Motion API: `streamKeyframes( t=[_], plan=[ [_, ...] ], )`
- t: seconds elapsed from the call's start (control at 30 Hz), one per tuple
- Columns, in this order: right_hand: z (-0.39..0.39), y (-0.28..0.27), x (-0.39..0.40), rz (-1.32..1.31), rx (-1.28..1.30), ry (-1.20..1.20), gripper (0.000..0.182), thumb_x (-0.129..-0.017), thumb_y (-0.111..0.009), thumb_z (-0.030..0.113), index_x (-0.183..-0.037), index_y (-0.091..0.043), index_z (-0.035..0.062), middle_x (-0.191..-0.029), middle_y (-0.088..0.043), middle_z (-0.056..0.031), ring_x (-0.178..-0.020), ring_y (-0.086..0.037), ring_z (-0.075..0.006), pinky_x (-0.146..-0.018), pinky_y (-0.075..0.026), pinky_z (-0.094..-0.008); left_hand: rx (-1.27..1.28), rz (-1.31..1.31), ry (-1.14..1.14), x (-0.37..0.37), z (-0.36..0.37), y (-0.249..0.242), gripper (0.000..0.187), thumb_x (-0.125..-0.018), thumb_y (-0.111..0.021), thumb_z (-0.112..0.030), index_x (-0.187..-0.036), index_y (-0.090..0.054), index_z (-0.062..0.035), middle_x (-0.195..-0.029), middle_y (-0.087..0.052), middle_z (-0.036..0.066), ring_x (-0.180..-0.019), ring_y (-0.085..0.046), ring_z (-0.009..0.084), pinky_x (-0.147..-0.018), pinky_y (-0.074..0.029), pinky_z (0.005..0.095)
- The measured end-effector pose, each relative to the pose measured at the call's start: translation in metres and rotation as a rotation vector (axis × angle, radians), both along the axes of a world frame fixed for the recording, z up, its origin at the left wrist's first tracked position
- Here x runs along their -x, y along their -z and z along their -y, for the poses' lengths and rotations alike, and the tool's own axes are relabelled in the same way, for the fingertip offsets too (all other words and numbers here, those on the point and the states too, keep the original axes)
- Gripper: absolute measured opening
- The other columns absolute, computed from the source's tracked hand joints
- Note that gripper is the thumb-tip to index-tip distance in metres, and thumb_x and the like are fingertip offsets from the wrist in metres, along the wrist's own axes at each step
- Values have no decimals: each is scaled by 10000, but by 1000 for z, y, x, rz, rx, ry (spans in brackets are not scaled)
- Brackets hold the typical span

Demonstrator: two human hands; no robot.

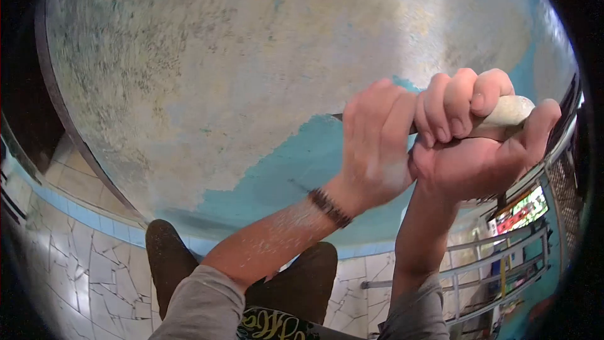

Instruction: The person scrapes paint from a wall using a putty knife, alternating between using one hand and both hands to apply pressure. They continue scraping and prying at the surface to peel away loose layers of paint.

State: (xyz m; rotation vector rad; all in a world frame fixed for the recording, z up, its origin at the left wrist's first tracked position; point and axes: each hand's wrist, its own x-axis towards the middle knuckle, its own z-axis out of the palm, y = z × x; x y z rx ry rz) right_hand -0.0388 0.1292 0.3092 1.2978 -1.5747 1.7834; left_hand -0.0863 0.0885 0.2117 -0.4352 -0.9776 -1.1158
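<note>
A scraper with a pale, rounded handle (513,112) lies roughly level against the wall (220,63). My right hand (475,129) is closed around its handle, with the thumb stretched out past the butt end. Ahead of it, my left hand (377,138) is wrapped round the front of the tool. Only a short dark tip shows beyond my left hand; the rest of the blade is hidden. The tip is at the upper edge of a turquoise paint patch (296,164). Above that patch the wall is bare, mottled grey and beige. Pale flakes cling to my left forearm.
A dark frame edge (45,56) borders the wall at left. Light blue tiles (94,217) run along its foot, above a cracked-pattern floor (75,271). Metal rails (497,258) stand at lower right. My knees are close to the wall.
</note>
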Motion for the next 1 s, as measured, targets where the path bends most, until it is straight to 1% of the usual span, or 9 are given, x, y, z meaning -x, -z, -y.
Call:
streamKeyframes(
  t=[0.07, 0.1, 0.23, 0.53, 0.63, 0.73, 0.83, 0.93, 1.0],
  plan=[
    [4, 0, 1, 6, 25, 35, 612, -983, -272, 631, -713, -448, 110, -558, -384, -7, -461, -320, -116, -402, -260, -252, 8, -10, -23, 17, 2, -9, 278, -740, -704, -86, -992, -594, -43, -871, -565, 111, -803, -581, 292, -705, -448, 406],
    [-1, 0, 4, -8, -46, -44, 578, -993, -260, 584, -717, -451, 113, -574, -386, -11, -467, -316, -119, -393, -245, -243, 12, -13, -31, 22, 2, -11, 201, -738, -695, -88, -913, -601, -55, -774, -546, 79, -704, -571, 264, -628, -440, 379],
    [-6, -2, -2, 1, -96, -123, 523, -997, -300, 542, -732, -459, 120, -613, -399, -12, -503, -332, -118, -423, -264, -238, -34, -116, -58, 29, 1, -19, 201, -658, -664, -119, -665, -463, -109, -632, -403, 31, -542, -454, 205, -485, -352, 334],
    [-12, 20, 7, -32, -60, -151, 464, -1021, -296, 460, -755, -473, 123, -630, -417, -3, -530, -350, -108, -463, -282, -244, 69, -42, -143, 32, 10, 0, 167, -619, -623, -120, -675, -465, -131, -644, -423, 9, -546, -457, 173, -479, -338, 314],
    [-13, 6, 5, -52, -75, -202, 423, -1022, -321, 429, -764, -472, 130, -630, -419, -4, -541, -353, -104, -492, -298, -248, 74, -111, -122, 35, 10, -18, 164, -627, -624, -126, -671, -466, -133, -644, -423, 8, -547, -458, 169, -478, -331, 310],
    [-7, 14, 13, -40, -17, -200, 400, -1024, -335, 412, -762, -461, 139, -628, -418, -4, -544, -348, -103, -487, -289, -244, 6, -108, -186, 39, 9, -9, 155, -618, -610, -137, -671, -465, -134, -643, -413, 8, -552, -457, 169, -482, -331, 309],
    [-13, 30, 13, -30, -18, -196, 380, -1032, -328, 380, -760, -440, 140, -625, -408, -1, -547, -346, -112, -496, -297, -257, 148, -1, -181, 32, 17, 11, 144, -626, -601, -147, -679, -468, -139, -647, -394, 8, -561, -453, 169, -487, -332, 305],
    [-10, 19, 8, -35, -18, -232, 363, -1029, -334, 355, -756, -427, 135, -624, -407, -2, -540, -344, -113, -501, -309, -267, 192, -63, -94, 29, 19, -2, 130, -717, -714, -89, -735, -587, -108, -642, -524, 30, -524, -530, 210, -471, -402, 308],
    [-7, 13, 5, -71, -18, -210, 352, -1024, -340, 345, -756, -424, 133, -623, -405, -1, -540, -348, -112, -500, -311, -267, 168, -99, -97, 33, 21, -6, 137, -718, -715, -83, -728, -581, -112, -640, -524, 30, -520, -529, 211, -469, -401, 310]
  ],
)
